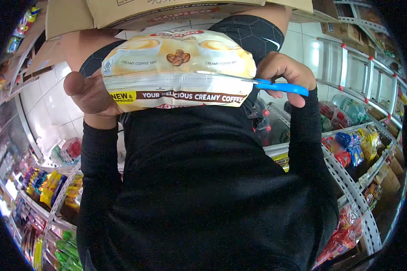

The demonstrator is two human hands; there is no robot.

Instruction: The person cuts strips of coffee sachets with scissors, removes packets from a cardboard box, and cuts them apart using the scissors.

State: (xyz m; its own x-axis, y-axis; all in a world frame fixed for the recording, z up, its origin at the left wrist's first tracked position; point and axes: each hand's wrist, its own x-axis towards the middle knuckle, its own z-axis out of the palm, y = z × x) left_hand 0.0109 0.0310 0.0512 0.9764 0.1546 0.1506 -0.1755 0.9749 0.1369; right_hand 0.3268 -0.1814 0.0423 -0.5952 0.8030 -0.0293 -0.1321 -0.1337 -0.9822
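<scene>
A large coffee mix bag (178, 67) lies across my lap area, its sealed top edge facing me. My left hand (88, 94) grips the bag's left end, the thumb apart and the other fingers partly hidden behind it. In my right hand (287, 74) is a pair of scissors (282, 86) with blue handles. Its blades lie along the bag's seam from the right side, reaching to about the bag's middle. Whether the plastic is cut there, I cannot tell.
An open cardboard box (144, 18) stands just beyond the bag, between the legs. Metal shelves (355, 180) with packaged goods stand at the right, and more shelves (54, 207) at the left. Bottles with red caps (261, 122) are beside my right arm. White tiles (49, 99) cover the floor.
</scene>
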